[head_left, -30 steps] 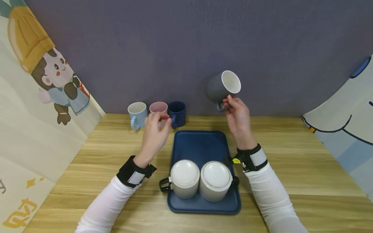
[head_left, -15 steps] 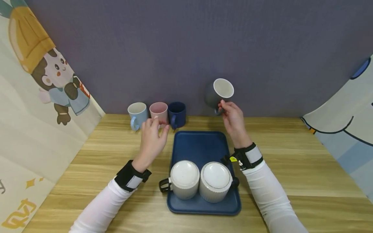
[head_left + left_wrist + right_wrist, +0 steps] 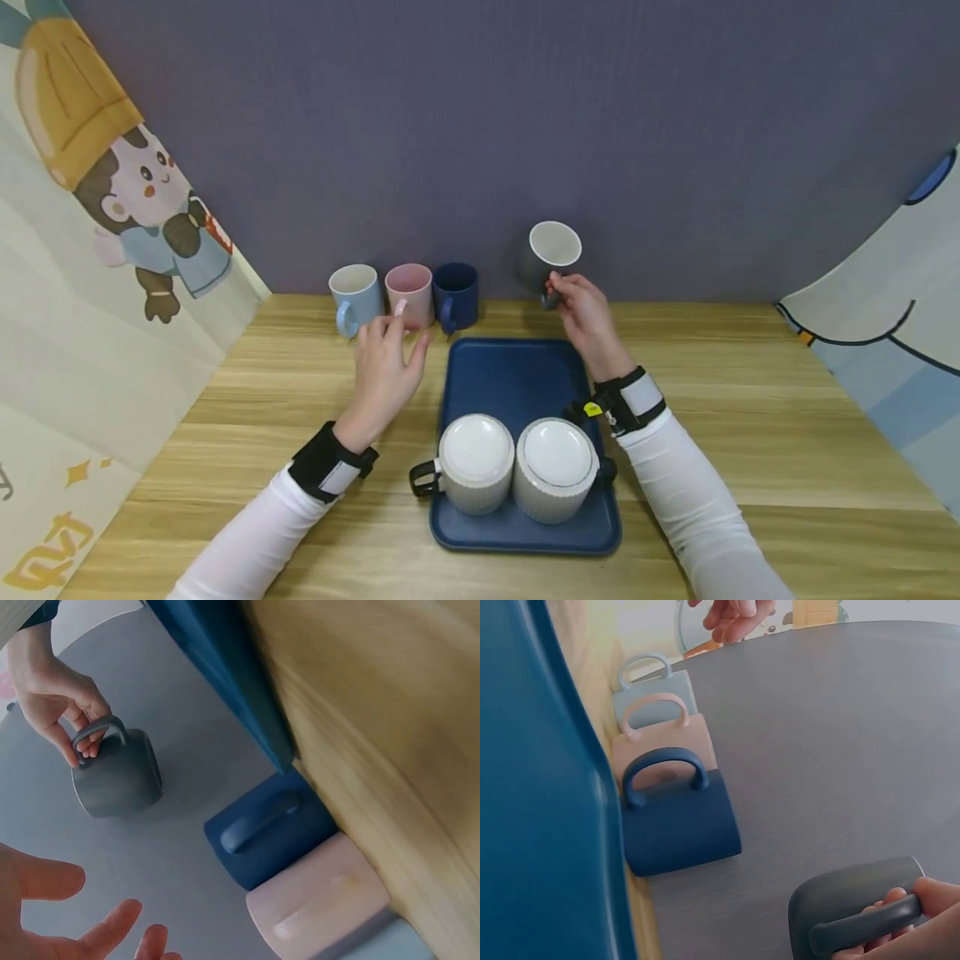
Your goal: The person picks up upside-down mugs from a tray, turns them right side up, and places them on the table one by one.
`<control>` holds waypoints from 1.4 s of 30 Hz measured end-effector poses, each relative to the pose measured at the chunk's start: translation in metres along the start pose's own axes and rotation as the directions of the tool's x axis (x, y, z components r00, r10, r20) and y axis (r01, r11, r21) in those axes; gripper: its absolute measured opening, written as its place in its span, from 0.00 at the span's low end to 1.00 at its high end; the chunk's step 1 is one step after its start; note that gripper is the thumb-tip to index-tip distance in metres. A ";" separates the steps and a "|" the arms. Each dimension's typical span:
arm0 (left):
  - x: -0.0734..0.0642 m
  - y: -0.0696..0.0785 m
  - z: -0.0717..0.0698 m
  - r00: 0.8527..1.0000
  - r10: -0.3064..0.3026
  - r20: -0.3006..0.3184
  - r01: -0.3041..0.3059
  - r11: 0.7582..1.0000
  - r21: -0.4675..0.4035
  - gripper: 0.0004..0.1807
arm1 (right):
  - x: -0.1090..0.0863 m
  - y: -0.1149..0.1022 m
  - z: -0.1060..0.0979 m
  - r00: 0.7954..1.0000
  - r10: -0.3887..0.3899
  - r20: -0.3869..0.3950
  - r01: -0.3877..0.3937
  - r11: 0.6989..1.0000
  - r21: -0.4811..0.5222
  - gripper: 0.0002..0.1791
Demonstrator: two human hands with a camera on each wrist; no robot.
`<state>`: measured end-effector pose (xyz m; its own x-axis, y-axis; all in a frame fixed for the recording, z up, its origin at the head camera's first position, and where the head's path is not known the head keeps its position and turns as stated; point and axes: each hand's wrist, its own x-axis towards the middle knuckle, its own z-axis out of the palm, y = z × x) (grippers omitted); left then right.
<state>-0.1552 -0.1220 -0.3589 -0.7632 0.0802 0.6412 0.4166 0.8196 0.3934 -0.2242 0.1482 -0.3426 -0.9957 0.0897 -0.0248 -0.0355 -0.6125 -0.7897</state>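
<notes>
My right hand grips a dark grey mug by its handle, mouth up, close to the back panel. In the right wrist view, fingers curl through the handle of the grey mug. My left hand, thumb and fingers apart and holding nothing, reaches just in front of a pink mug. That mug stands upright between a light blue mug and a navy mug, all with handles toward me. The left wrist view shows the left hand's fingers spread, away from the navy mug.
A dark blue tray lies in the middle of the wooden table. On its near half, two ribbed off-white mugs with black handles stand upside down side by side. The grey panel rises along the table's back edge.
The right hand has brought the grey mug down and to the left, tilting it more upright. My left hand has drawn back slightly toward me, uncovering the pink mug.
</notes>
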 end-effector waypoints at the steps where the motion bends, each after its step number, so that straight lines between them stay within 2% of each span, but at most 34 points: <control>1: -0.001 -0.001 0.000 1.000 -0.002 0.000 0.002 1.000 0.003 0.13 | 0.001 0.001 -0.001 1.000 0.005 0.002 -0.005 1.000 -0.005 0.16; 7: -0.004 -0.004 0.000 0.999 -0.025 0.029 0.024 1.000 0.013 0.13 | 0.006 0.008 -0.004 0.999 0.040 0.006 -0.040 0.998 -0.039 0.16; 13: -0.005 -0.009 0.000 0.999 -0.033 0.037 0.031 0.998 0.061 0.14 | 0.010 0.014 -0.003 0.996 0.081 0.024 -0.079 0.994 -0.075 0.16; 23: -0.009 -0.021 0.002 0.998 -0.053 0.041 0.048 0.994 0.101 0.14 | 0.020 0.028 -0.001 0.987 0.163 0.003 -0.161 0.977 -0.138 0.17; 26: -0.009 -0.025 0.000 0.998 -0.052 0.040 0.048 0.994 0.103 0.13 | 0.023 0.033 0.000 0.984 0.178 -0.019 -0.179 0.967 -0.183 0.15; 28: -0.009 -0.028 -0.001 0.998 -0.056 0.037 0.052 0.993 0.108 0.13 | 0.040 0.048 -0.012 0.984 0.177 0.003 -0.173 0.968 -0.182 0.12; 32: -0.010 -0.031 -0.004 0.996 -0.075 0.040 0.071 0.991 0.111 0.13 | 0.098 0.093 -0.055 0.982 0.167 0.086 -0.154 0.978 -0.142 0.10; 34: -0.011 -0.033 -0.005 0.996 -0.078 0.035 0.073 0.990 0.117 0.13 | 0.116 0.105 -0.067 0.978 0.190 0.090 -0.176 0.974 -0.143 0.09; 36: -0.011 -0.034 -0.007 0.996 -0.081 0.029 0.077 0.990 0.120 0.13 | 0.115 0.106 -0.062 0.978 0.205 0.049 -0.194 0.966 -0.172 0.08; 37: -0.011 -0.035 -0.008 0.996 -0.082 0.026 0.079 0.989 0.121 0.13 | 0.114 0.106 -0.061 0.977 0.205 0.064 -0.193 0.968 -0.158 0.09; 39: -0.010 -0.037 -0.010 0.996 -0.084 0.019 0.081 0.989 0.120 0.13 | 0.102 0.101 -0.050 0.975 0.216 0.042 -0.206 0.963 -0.171 0.11; 40: -0.010 -0.037 -0.012 0.996 -0.087 0.017 0.084 0.990 0.117 0.13 | 0.102 0.104 -0.050 0.977 0.201 0.073 -0.189 0.971 -0.147 0.13; 42: -0.010 -0.038 -0.014 0.996 -0.091 0.010 0.090 0.990 0.111 0.14 | 0.092 0.099 -0.041 0.979 0.193 0.069 -0.180 0.969 -0.168 0.14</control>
<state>-0.1567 -0.1621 -0.3713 -0.8030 0.0105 0.5959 0.2888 0.8814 0.3737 -0.3154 0.1276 -0.4485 -0.9872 -0.0850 -0.1346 0.1590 -0.4783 -0.8637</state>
